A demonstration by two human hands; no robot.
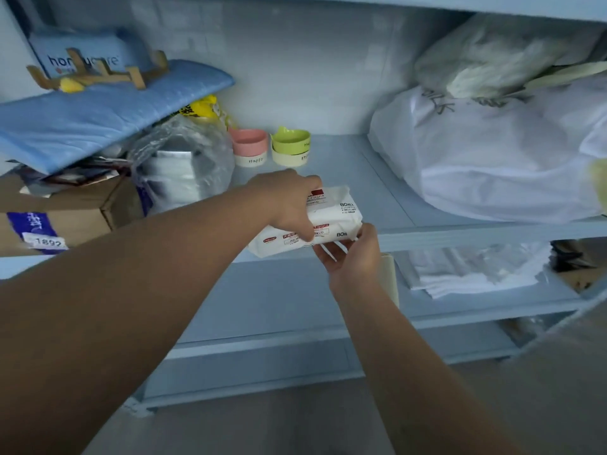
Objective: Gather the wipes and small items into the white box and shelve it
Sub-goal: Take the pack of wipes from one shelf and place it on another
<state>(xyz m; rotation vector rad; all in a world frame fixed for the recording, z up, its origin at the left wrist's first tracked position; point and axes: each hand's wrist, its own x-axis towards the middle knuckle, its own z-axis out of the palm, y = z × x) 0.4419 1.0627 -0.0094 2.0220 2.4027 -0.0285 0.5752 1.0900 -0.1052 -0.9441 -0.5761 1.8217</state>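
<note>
The task looked barely begun. Both hands were on two stacked white plastic packs of wet wipes point(315, 221) at the front edge of the pale blue shelf point(377, 178): the left hand point(289, 198) clamped over the top, thumb on the front face, while the right hand point(353, 254) cupped the stack's lower right corner from beneath. No white box was in view, so nothing seemed packed yet. The small pink cup point(248, 146) and green cup point(291, 145) stood untouched farther back; boxing and shelving remained.
</note>
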